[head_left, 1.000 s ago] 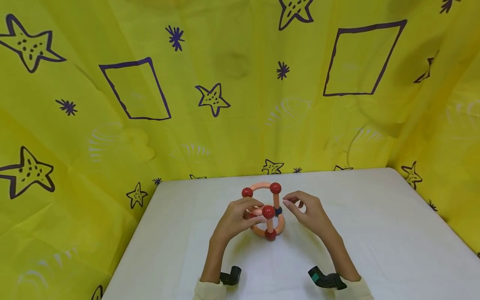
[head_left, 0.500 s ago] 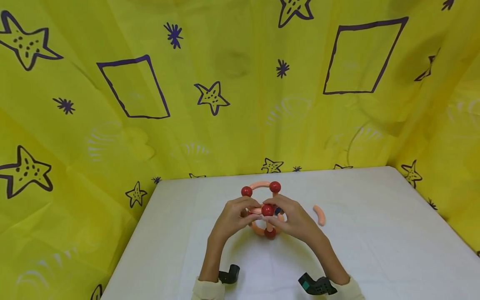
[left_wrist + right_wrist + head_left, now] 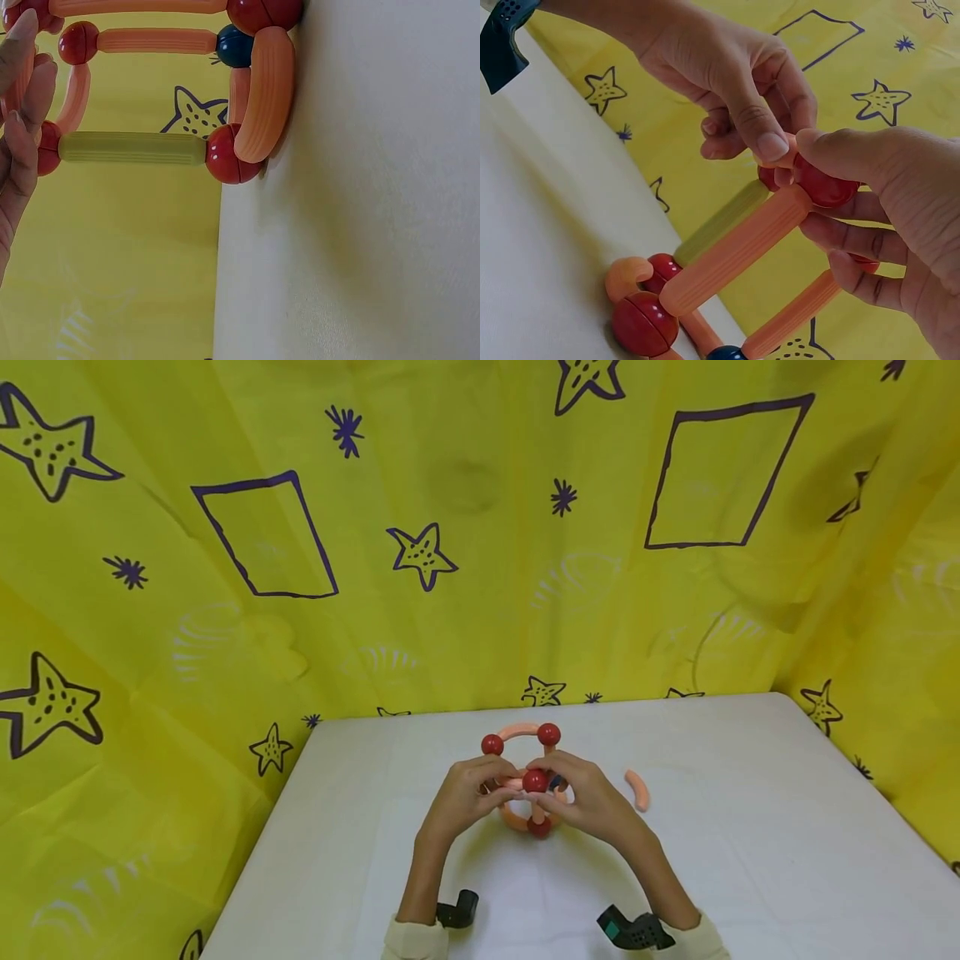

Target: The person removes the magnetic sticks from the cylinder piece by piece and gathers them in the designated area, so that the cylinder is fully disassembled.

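While left fingers (image 3: 751,116) pinch a rod (image 3: 783,154), right fingers (image 3: 859,240) (earlier away) grip a ball (image 3: 825,183).

Glossy red round plastic balls (image 3: 645,324), some with a dark seam, contrast with one dark blue round plastic ball (image 3: 235,47). Ribbed straight plastic rods (image 3: 735,251) are peach-orange; another ribbed straight rod (image 3: 133,148) is olive-green. At right, the loose curved rod (image 3: 637,791) is peach. The smooth desk (image 3: 337,860) is white. The far yellow sheet (image 3: 480,635) carries purple-outlined dotted stars, four-sided outlines, bursts and pale shells. Sleeve cuffs (image 3: 416,941) are cream.
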Tool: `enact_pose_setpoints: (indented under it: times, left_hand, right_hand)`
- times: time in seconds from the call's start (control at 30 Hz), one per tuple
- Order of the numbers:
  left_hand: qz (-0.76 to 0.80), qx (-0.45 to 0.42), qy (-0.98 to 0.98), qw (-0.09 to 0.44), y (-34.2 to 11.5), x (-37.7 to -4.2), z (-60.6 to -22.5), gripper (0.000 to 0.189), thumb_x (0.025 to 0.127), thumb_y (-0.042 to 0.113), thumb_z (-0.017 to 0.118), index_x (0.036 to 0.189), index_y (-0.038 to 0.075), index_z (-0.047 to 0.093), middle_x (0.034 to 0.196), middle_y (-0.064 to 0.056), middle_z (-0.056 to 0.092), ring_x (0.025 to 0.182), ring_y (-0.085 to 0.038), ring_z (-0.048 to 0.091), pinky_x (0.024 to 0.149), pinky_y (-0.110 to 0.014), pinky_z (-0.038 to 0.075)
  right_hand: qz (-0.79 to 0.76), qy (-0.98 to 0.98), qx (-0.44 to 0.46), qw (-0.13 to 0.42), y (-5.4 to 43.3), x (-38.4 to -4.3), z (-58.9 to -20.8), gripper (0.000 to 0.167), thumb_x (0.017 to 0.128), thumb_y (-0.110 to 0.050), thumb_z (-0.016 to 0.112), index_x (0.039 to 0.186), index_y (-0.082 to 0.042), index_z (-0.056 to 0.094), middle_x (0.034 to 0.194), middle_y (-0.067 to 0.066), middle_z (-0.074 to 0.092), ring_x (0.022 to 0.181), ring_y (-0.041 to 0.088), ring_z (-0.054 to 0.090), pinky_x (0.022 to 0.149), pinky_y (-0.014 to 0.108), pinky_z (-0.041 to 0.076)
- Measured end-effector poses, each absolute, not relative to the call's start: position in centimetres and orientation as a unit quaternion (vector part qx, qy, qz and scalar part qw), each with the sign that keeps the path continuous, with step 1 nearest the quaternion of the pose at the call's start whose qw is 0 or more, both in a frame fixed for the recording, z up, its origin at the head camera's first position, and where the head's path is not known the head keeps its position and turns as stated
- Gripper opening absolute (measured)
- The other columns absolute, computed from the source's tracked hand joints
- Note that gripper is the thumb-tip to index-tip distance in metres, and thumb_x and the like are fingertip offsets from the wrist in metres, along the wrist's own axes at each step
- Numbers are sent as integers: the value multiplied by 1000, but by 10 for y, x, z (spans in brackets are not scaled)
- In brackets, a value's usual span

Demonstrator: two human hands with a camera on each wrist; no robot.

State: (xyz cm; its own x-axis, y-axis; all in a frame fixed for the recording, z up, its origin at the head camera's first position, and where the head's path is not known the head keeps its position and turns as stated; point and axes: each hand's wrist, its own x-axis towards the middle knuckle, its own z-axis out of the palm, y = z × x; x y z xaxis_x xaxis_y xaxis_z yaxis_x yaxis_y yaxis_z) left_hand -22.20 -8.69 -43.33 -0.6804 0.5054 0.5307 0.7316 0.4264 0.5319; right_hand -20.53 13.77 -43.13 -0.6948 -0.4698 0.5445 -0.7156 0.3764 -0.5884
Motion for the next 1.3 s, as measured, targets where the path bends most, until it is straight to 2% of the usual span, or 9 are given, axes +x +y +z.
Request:
enact_pose_setpoints:
  times: [0.2,0.4,0.57,0.73,1.0,1.3]
  left_hand:
    - [-389,-371,-830,146,-88,-221,-433,19,84,29,73,97,15,74,88,3,70,67,-2,55,62,-15,51]
    - [-377,-378,-831,155,-91,-222,-435,17,80,20,79,95,14,73,87,4,69,68,-3,55,63,-15,51]
    - [-372,-377,-834,154,-94,-221,-437,18,79,18,81,95,15,73,85,5,68,69,-3,56,63,-16,51]
    - [-363,-384,-836,149,-94,-221,-436,21,80,19,81,98,14,73,88,5,69,70,-2,58,62,-17,53]
    - [-261,-376,-872,175,-89,-220,-433,16,81,20,80,95,14,75,86,8,71,73,-1,64,69,-10,50]
    - [-173,-370,-891,199,-85,-217,-432,17,80,19,81,96,13,77,85,3,73,69,-7,63,68,-14,52]
  right_hand:
    - [425,-811,373,150,138,-206,-433,32,84,-15,77,113,-10,65,97,-6,62,79,18,61,67,31,57]
    - [419,-821,356,154,139,-205,-431,33,83,-10,77,114,-7,65,101,-2,65,80,11,60,67,29,57]
    - [414,-826,353,145,140,-203,-429,34,83,-10,77,116,-8,65,104,1,67,81,16,62,68,28,56]
    - [410,-822,363,154,141,-204,-429,35,83,-10,77,116,-8,65,102,0,66,81,14,63,69,27,56]
    - [409,-820,366,160,141,-206,-431,35,84,-18,77,116,-11,65,101,-5,64,81,11,62,69,31,57]
    - [415,-821,361,154,141,-205,-431,35,84,-18,78,116,-13,65,102,-6,64,83,8,61,71,30,57]
